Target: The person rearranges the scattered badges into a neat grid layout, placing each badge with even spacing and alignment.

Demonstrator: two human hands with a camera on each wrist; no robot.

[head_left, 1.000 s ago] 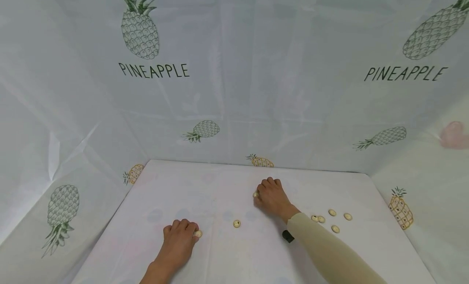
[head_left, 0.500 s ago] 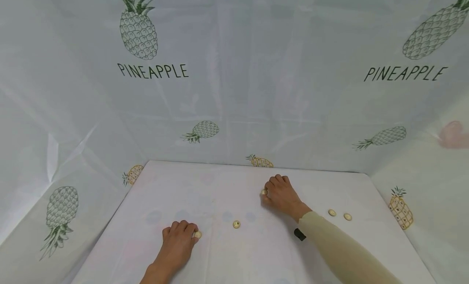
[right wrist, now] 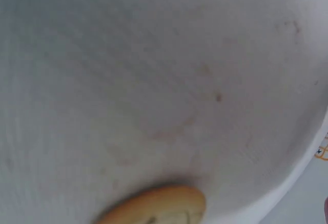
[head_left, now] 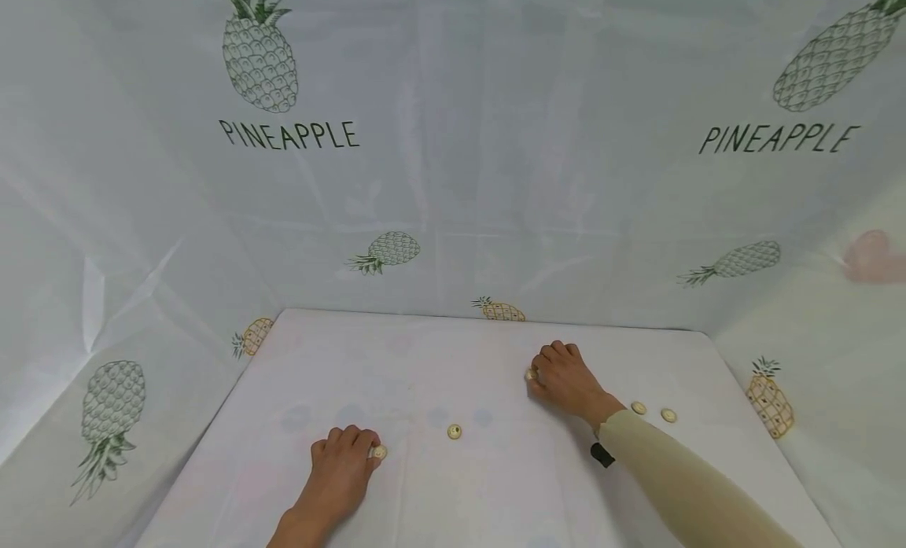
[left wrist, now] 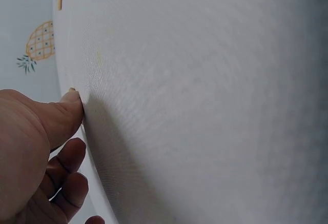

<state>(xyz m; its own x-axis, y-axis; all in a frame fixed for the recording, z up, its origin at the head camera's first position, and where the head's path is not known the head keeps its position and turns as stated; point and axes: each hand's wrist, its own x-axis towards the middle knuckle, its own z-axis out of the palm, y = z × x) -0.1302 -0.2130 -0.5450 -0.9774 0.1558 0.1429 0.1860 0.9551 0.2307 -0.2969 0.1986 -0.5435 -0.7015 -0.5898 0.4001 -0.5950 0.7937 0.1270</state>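
Note:
In the head view, my left hand (head_left: 342,467) rests low on the left of the table. It pinches a small round pale wooden disc (head_left: 379,451) between thumb and fingers; the left wrist view shows only a sliver of its edge (left wrist: 72,89) past the thumb. Farther back and to the right, my right hand (head_left: 564,379) pinches another such disc (head_left: 531,373) at its fingertips. Between the hands lies a third disc (head_left: 454,431) with a dark mark. The right wrist view shows a disc (right wrist: 164,208) up close, its face marked with dark lines.
Two more discs, a nearer-left one (head_left: 638,407) and a right one (head_left: 668,415), lie beyond the right forearm. A white cloth covers the table (head_left: 425,375). Pineapple-printed sheets (head_left: 495,178) hang behind and at the sides. A small black device (head_left: 602,454) sits at my right wrist.
My right hand has moved right with its disc. Its sleeve now hides several discs that showed a second ago. The left hand and the middle disc stay in place.

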